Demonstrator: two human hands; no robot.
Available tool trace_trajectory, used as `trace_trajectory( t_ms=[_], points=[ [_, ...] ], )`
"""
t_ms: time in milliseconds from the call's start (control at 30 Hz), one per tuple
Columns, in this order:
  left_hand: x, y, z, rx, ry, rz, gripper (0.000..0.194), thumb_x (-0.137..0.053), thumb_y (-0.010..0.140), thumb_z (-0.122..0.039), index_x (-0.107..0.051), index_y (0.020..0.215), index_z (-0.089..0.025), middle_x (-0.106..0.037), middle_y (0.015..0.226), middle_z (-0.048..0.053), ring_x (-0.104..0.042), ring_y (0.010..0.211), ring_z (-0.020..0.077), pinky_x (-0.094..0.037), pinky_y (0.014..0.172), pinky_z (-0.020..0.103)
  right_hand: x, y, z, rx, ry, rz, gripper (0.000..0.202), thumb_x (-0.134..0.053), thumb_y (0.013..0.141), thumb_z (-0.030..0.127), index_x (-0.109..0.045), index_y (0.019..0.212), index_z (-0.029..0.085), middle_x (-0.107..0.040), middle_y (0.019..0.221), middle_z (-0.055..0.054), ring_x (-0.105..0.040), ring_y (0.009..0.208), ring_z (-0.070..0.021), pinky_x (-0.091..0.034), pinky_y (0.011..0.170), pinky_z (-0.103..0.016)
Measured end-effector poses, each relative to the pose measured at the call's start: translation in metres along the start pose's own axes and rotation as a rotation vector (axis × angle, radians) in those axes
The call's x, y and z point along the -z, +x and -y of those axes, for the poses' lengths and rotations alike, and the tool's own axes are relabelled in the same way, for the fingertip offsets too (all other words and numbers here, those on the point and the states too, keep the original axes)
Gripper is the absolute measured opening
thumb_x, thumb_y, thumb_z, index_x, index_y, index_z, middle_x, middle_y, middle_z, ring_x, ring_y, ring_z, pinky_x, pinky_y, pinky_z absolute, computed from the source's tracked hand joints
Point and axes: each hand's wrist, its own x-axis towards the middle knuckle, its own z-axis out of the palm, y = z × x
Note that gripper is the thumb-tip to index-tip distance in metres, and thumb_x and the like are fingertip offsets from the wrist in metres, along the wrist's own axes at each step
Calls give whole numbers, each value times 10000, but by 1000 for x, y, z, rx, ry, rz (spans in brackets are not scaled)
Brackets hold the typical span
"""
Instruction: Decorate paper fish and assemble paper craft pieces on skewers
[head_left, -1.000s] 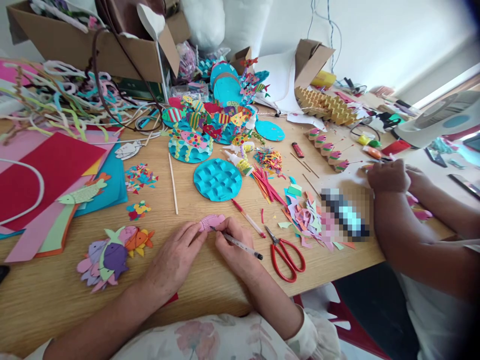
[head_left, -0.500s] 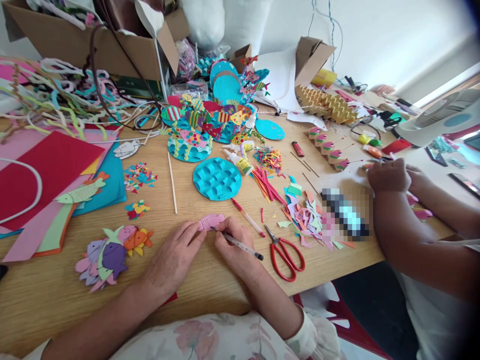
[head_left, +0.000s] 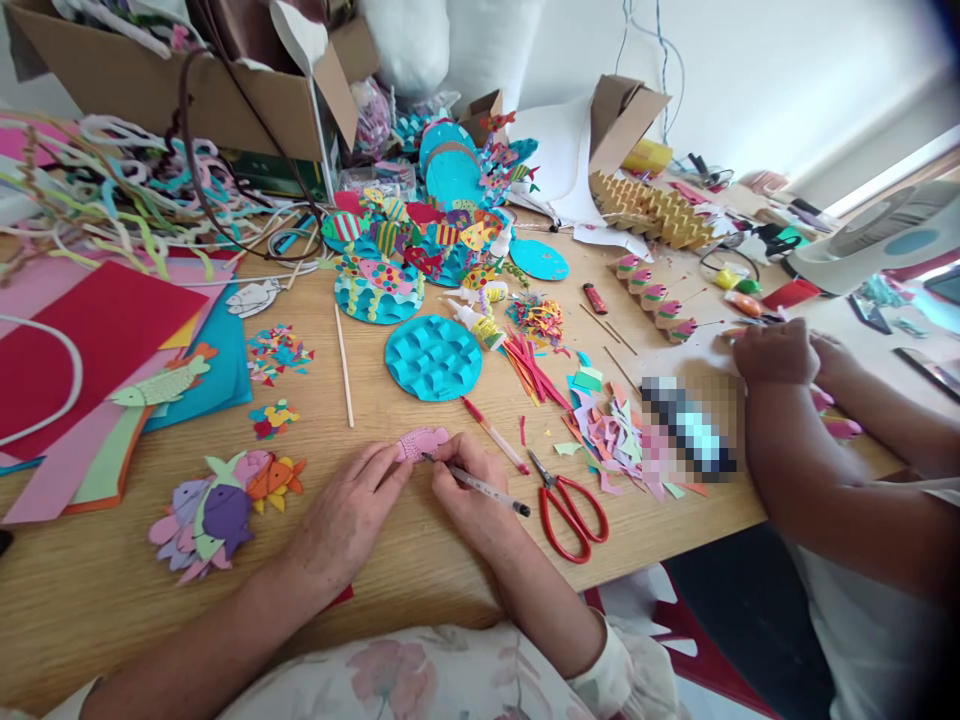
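A small pink paper fish (head_left: 420,444) covered in drawn scale marks lies between my hands near the table's front edge. My left hand (head_left: 352,505) grips its left end with fingertips and thumb. My right hand (head_left: 476,490) is closed around a pen (head_left: 491,490) with a clear barrel and black end cap, its tip at the fish's lower right edge. Red-handled scissors (head_left: 571,510) rest to the right of my right hand, blades partly apart. Beyond it lies a red pen (head_left: 495,435). Left of my left hand is a pile of coloured paper fish (head_left: 214,515).
A turquoise disc with paper waves (head_left: 433,358) stands ahead, behind it several decorated fish pieces (head_left: 397,235). Paper scraps (head_left: 611,430) lie at right, coloured sheets (head_left: 97,350) at left. A co-worker's hands (head_left: 776,350) are busy at the far right.
The pen's back end has shifted slightly to the right, with its tip still at the fish. My left hand and the fish look almost unmoved.
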Motion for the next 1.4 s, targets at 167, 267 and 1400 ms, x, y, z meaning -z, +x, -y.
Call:
trace_trajectory(
  t_ms=[167, 267, 1400],
  points=[
    [-1, -1, -1, 10, -17, 34, 356, -313, 883, -56, -564, 1131, -107, -561, 1116, 121, -487, 1084, 231, -504, 898, 388, -1, 0, 0, 12, -8, -3, 59, -449, 704, 170, -493, 681, 203, -480, 530, 54, -427, 461, -97, -320, 492, -219],
    [-1, -1, -1, 17, -26, 39, 376, -315, 866, -35, -570, 1132, -110, -565, 1116, 120, -483, 1087, 232, -502, 901, 394, -1, 1, 0, 11, -9, -7, 58, -448, 705, 172, -485, 676, 206, -483, 529, 54, -428, 460, -97, -320, 489, -218],
    [2, 2, -2, 2, 20, 56, 411, -300, 864, -51, -540, 1183, -147, -566, 1106, 111, -487, 1065, 232, -493, 874, 391, 2, -1, -4, -69, 9, 42, 81, -458, 701, 164, -528, 728, 194, -535, 573, 40, -436, 484, -95, -324, 480, -212]
  ],
)
